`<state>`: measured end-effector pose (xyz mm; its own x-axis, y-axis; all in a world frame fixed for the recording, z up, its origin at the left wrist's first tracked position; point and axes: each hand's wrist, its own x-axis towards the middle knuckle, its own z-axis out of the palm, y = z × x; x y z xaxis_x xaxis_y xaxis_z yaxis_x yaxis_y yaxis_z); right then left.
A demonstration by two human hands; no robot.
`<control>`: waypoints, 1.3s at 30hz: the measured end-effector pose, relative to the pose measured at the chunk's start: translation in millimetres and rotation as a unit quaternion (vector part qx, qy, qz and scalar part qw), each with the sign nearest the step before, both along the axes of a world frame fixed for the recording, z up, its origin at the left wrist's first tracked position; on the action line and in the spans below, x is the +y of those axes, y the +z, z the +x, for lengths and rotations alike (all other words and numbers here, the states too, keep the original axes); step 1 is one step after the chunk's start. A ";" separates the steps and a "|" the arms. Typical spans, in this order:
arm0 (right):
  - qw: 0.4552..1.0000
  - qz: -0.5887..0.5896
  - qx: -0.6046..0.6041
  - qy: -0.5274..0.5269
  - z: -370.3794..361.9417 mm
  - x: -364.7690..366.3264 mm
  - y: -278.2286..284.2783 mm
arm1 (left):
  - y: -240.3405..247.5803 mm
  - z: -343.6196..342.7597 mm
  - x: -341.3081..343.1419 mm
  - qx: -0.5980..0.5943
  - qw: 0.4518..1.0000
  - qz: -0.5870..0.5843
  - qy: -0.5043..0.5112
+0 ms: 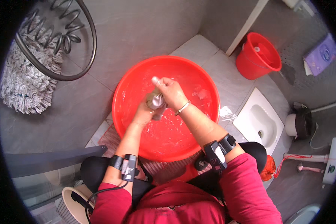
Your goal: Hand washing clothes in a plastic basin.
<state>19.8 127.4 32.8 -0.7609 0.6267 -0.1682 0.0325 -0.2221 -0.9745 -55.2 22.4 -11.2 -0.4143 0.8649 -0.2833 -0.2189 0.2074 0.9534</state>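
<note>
A bunched cloth, pale grey with an olive-brown part, is held above a wide red basin. My right hand closes on its upper side, thumb pointing up and away from me. From below and to the left, my left hand grips the same cloth, its fingers mostly hidden behind the bundle. Shallow water glistens in the basin below both hands. A bracelet circles my right wrist.
A red bucket stands at the far right, near a white squat toilet. At the left hang a grey mop head and a coiled dark hose. A beige bin is at lower left; an orange mesh bundle lies beside my right knee.
</note>
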 end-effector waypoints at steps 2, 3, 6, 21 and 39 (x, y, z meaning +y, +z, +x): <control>0.997 -0.049 0.010 -0.055 6.3 8.9 16.0 | 12.3 -8.3 -1.1 -0.103 0.991 0.084 -0.033; 0.994 -0.079 0.005 -0.077 13.9 17.0 20.4 | 28.1 -8.4 3.1 -0.188 0.973 0.111 -0.069; 0.983 0.175 -0.041 -0.026 28.4 30.6 9.4 | 61.9 -2.5 9.1 -0.223 0.951 0.169 -0.132; 0.905 -0.316 0.163 0.234 30.1 -32.6 34.8 | 62.2 -24.3 11.7 0.042 0.972 0.229 -0.020; 0.972 -0.121 -0.058 0.195 -3.3 -28.9 6.1 | 58.5 -35.1 28.6 0.060 0.993 0.062 -0.082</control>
